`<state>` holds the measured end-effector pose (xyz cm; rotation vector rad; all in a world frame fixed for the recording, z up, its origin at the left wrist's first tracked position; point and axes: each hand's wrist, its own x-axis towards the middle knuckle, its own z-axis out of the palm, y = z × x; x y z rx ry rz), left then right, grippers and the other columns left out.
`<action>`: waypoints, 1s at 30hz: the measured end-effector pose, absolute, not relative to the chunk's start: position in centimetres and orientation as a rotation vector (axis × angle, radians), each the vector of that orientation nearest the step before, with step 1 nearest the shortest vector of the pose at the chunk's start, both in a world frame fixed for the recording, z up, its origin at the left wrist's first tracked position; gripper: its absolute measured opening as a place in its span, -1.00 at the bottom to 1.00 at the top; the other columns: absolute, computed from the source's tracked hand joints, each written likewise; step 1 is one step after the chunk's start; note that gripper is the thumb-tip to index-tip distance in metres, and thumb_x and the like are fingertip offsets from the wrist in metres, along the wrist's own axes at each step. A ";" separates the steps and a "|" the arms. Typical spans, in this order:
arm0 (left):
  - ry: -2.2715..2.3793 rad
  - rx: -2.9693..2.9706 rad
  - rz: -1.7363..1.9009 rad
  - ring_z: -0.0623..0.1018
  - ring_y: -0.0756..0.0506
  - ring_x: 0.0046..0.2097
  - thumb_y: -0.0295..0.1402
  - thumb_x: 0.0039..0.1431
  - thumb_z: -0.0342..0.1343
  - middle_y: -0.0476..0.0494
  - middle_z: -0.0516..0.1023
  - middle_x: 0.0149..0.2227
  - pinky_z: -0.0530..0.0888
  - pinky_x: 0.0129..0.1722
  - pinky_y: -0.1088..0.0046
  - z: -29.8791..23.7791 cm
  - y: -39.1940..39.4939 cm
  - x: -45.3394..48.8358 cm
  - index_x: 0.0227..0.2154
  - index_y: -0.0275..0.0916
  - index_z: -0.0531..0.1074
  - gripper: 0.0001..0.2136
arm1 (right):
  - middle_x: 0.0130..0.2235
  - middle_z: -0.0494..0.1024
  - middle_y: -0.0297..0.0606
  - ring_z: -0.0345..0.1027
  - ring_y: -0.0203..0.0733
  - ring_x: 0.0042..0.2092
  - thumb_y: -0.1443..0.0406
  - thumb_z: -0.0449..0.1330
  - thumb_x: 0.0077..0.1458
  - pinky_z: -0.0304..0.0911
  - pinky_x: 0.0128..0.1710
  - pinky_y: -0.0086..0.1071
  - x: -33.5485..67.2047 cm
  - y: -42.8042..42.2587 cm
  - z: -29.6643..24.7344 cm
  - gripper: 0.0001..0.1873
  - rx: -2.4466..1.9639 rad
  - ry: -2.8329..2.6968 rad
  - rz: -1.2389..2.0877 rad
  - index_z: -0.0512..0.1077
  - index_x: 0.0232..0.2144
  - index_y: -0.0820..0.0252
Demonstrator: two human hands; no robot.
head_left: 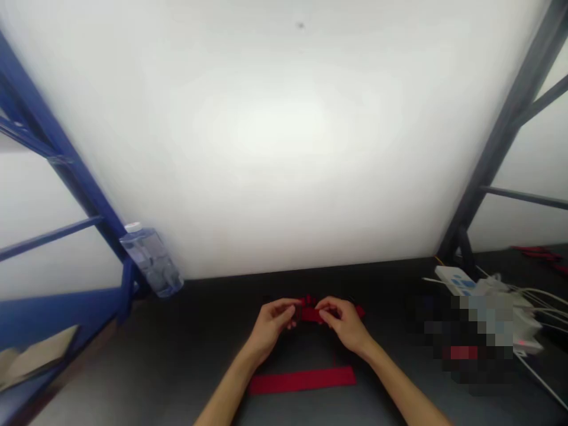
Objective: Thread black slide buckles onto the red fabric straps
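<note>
My left hand (276,322) and my right hand (341,319) are over the dark table, a short way apart. Between them is a small piece of red fabric (310,313), pinched at its left end by my left thumb and fingers and at its right end by my right ones. More red and black material shows just behind it and beside my right hand, but its shape is unclear. Nearer to me, between my forearms, a flat red strip (304,380) lies on the table.
A clear plastic bottle (153,260) with a white cap leans at the back left by the blue frame (66,142). White cables and a white power strip (457,281) lie on the right. A beige item (42,358) is at the far left. A white wall stands behind.
</note>
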<state>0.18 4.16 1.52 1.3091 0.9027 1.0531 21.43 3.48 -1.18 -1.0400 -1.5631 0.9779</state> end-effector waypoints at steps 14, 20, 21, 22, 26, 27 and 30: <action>0.837 1.288 0.955 0.51 -0.04 -0.51 -0.37 -0.11 0.37 -0.13 0.58 -0.50 0.43 -0.45 0.46 0.9 3.6 1.1 -0.31 -0.36 0.55 -0.73 | -0.38 0.50 -0.34 0.38 -0.28 -0.44 0.34 0.37 -0.18 0.32 -0.47 -0.42 20.2 3.2 -1.3 -0.68 -0.811 -1.366 1.349 0.44 -0.29 0.19; 0.847 1.275 0.981 0.52 -0.05 -0.54 -0.36 -0.12 0.37 -0.11 0.57 -0.54 0.44 -0.49 0.46 0.7 3.5 1.6 -0.37 -0.36 0.52 -0.76 | -0.23 0.47 -0.27 0.40 -0.24 -0.31 0.33 0.33 -0.08 0.33 -0.34 -0.38 20.2 2.6 -0.3 -0.77 -0.849 -1.568 1.167 0.59 -0.27 0.12; 0.840 1.273 0.973 0.52 -0.05 -0.53 -0.36 -0.11 0.37 -0.11 0.57 -0.53 0.45 -0.48 0.45 0.5 3.5 1.6 -0.36 -0.36 0.52 -0.76 | -0.23 0.47 -0.27 0.39 -0.22 -0.28 0.33 0.33 -0.07 0.32 -0.30 -0.37 20.3 2.5 -0.1 -0.79 -0.862 -1.601 1.126 0.60 -0.29 0.10; 0.835 1.273 0.961 0.53 -0.05 -0.53 -0.36 -0.10 0.36 -0.12 0.58 -0.53 0.45 -0.48 0.45 0.4 3.5 1.7 -0.35 -0.36 0.52 -0.75 | -0.24 0.47 -0.27 0.38 -0.22 -0.27 0.33 0.33 -0.06 0.31 -0.27 -0.37 20.4 2.5 0.0 -0.83 -0.877 -1.619 1.092 0.61 -0.32 0.10; 0.846 1.279 0.904 0.55 -0.07 -0.52 -0.29 -0.02 0.33 -0.14 0.57 -0.54 0.44 -0.49 0.46 0.3 3.3 1.7 -0.34 -0.37 0.50 -0.74 | -0.23 0.44 -0.27 0.31 -0.29 -0.37 0.29 0.33 -0.04 0.25 -0.36 -0.40 20.6 2.6 0.2 -0.95 -0.908 -1.622 1.053 0.60 -0.45 0.14; 0.847 1.280 0.898 0.55 -0.07 -0.52 -0.26 -0.01 0.32 -0.14 0.57 -0.54 0.44 -0.49 0.47 0.3 3.3 1.8 -0.34 -0.38 0.50 -0.73 | -0.23 0.44 -0.27 0.28 -0.31 -0.39 0.28 0.34 -0.04 0.23 -0.38 -0.41 20.6 2.7 0.2 -0.94 -0.899 -1.626 1.059 0.58 -0.48 0.15; 0.848 1.284 0.899 0.55 -0.07 -0.52 -0.23 -0.02 0.33 -0.13 0.56 -0.55 0.44 -0.48 0.46 0.3 3.3 1.7 -0.34 -0.38 0.50 -0.70 | -0.25 0.45 -0.25 0.29 -0.25 -0.33 0.21 0.35 -0.04 0.21 -0.34 -0.39 20.6 2.6 0.4 -0.84 -0.794 -1.593 1.119 0.52 -0.50 0.19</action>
